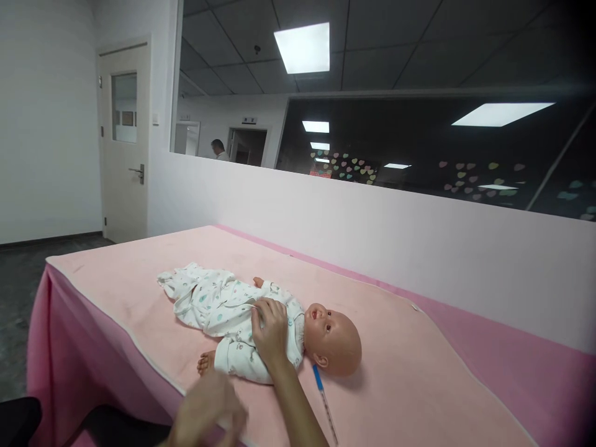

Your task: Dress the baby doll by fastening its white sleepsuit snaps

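Observation:
A baby doll [333,340] lies on its back across the table, its head to the right. White romper-style clothing [218,307] with a small coloured print covers its body. My right hand [272,329] rests on the doll's chest, its fingers curled and pinching the front of the clothing, where a thin white edge or tie shows. Low in the view, my left hand [209,410] is smeared by motion beside the doll's near hand [206,363], and its fingers cannot be made out. Beside my right forearm lies a slim thermometer-like stick [326,403] with a blue end.
A pink cloth [419,385] covers the table, with a darker pink layer [56,347] hanging down at the left. Behind stands a white half wall [372,242] below a large window. To the far left is a closed door [123,143]. Beyond the glass a person [218,149] is visible.

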